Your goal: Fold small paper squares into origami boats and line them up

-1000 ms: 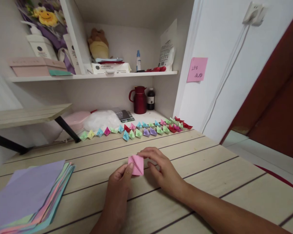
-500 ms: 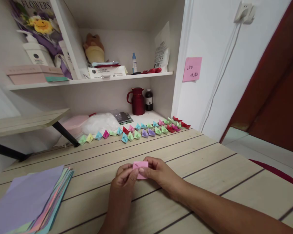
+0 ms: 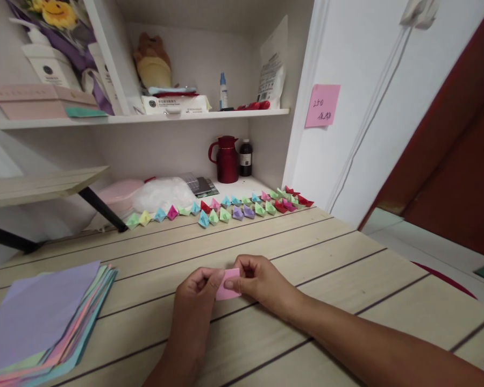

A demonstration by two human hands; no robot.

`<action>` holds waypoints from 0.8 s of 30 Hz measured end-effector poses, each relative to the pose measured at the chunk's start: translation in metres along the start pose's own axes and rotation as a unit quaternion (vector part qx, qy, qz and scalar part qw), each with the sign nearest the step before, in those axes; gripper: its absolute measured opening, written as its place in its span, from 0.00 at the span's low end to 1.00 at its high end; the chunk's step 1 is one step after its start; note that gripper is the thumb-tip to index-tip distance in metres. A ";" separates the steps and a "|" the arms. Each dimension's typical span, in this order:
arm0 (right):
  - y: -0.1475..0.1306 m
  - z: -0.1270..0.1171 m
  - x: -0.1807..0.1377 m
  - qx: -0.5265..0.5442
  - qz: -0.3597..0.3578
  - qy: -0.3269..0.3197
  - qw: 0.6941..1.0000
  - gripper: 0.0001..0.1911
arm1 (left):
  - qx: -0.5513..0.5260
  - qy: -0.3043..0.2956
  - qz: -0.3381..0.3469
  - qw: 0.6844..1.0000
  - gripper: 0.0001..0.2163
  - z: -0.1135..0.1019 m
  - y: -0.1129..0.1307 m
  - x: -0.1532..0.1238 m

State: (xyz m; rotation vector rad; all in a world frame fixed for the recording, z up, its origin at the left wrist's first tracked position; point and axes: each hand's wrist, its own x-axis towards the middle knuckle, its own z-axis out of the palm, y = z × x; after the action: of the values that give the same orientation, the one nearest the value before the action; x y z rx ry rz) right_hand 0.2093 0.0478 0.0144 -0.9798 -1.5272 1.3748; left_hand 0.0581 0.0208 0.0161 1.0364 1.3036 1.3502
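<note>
A small folded square of pink paper (image 3: 228, 293) is held just above the wooden table, between my two hands. My left hand (image 3: 199, 287) pinches its left edge, with the thumb on the upper left corner. On the other side, my right hand (image 3: 256, 279) grips the right edge, its thumb lying across the front face. Fingers behind the paper are partly hidden. Beyond the hands, several small folded paper boats (image 3: 225, 215) in many colours stand in rows along the table's back edge.
A stack of coloured paper sheets (image 3: 36, 322) lies at the left. Behind the boats are a red jug (image 3: 227, 161), a dark bottle (image 3: 246, 159) and a white plastic bag (image 3: 164, 194). A small wooden stand (image 3: 44, 185) with black legs rises at the left.
My left thumb has shifted from the paper's lower front to its upper left corner. The paper has tilted slightly and its front now looks plain. The whole view has shifted a little.
</note>
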 end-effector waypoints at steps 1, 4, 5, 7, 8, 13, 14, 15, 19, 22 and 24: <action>-0.001 0.000 -0.001 -0.001 -0.007 -0.007 1.000 0.23 | -0.002 0.004 -0.010 1.000 0.13 -0.001 0.001 -0.001; -0.006 -0.001 -0.001 0.024 -0.035 -0.044 0.998 0.24 | -0.048 0.006 -0.017 0.999 0.13 -0.006 0.000 -0.001; -0.007 -0.001 -0.002 0.037 -0.041 -0.056 0.997 0.26 | -0.065 0.004 -0.015 0.998 0.14 -0.007 0.000 0.000; -0.009 -0.002 -0.002 0.055 -0.044 -0.072 0.995 0.29 | -0.088 0.002 -0.009 0.996 0.14 -0.008 -0.002 0.001; -0.009 -0.002 -0.003 0.052 -0.042 -0.077 0.995 0.29 | -0.093 0.003 -0.008 0.996 0.13 -0.009 -0.002 0.001; -0.004 0.003 -0.006 0.000 0.000 -0.083 0.997 0.21 | -0.100 0.011 -0.008 0.995 0.13 -0.008 -0.004 0.000; -0.003 0.004 -0.007 0.012 0.010 -0.080 0.997 0.21 | -0.103 0.009 -0.009 0.995 0.12 -0.008 -0.004 0.000; -0.002 0.005 -0.007 0.029 0.019 -0.079 0.996 0.21 | -0.107 0.006 -0.009 0.994 0.12 -0.008 -0.004 -0.001; -0.002 0.005 -0.007 0.083 0.032 -0.099 0.991 0.20 | -0.139 -0.028 -0.027 0.990 0.13 -0.008 -0.001 -0.001; -0.004 0.003 -0.008 0.081 0.027 -0.099 0.991 0.19 | -0.188 -0.119 -0.054 0.973 0.14 -0.010 0.003 -0.001; -0.004 0.003 -0.008 0.081 0.027 -0.099 0.991 0.19 | -0.219 -0.169 -0.062 0.959 0.14 -0.010 0.004 -0.001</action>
State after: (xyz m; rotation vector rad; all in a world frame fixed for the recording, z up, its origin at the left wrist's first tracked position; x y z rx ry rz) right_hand 0.2094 0.0392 0.0174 -0.8095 -1.5117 1.6484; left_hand 0.0483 0.0179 0.0199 0.8156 0.7563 1.2276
